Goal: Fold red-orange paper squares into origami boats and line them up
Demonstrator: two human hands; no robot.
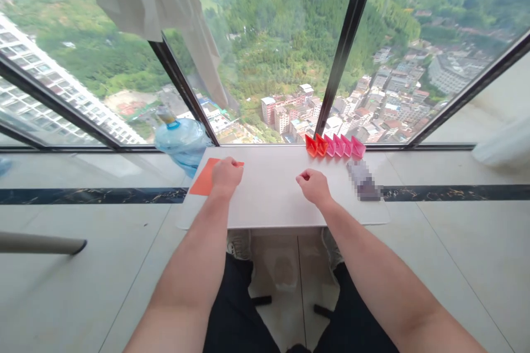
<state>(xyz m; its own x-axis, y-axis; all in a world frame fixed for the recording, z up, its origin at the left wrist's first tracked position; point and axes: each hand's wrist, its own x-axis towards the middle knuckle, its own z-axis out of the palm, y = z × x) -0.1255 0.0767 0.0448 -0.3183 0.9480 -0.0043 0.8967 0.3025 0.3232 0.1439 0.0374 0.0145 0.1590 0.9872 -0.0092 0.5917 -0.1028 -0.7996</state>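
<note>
My left hand (226, 175) rests as a closed fist on the small white table (273, 198), its knuckles lying over an orange sheet of paper (203, 181) at the table's left edge. My right hand (313, 186) is also curled shut, resting near the table's middle with nothing visible in it. A row of several folded paper shapes (334, 145), orange at the left and pink to the right, stands along the far edge, well beyond my right hand.
A blurred dark object (363, 181) lies on the table's right side. A blue water jug (182, 140) stands on the floor by the window at left. A chair leg (41, 244) juts in at left. A curtain (157, 5) hangs above.
</note>
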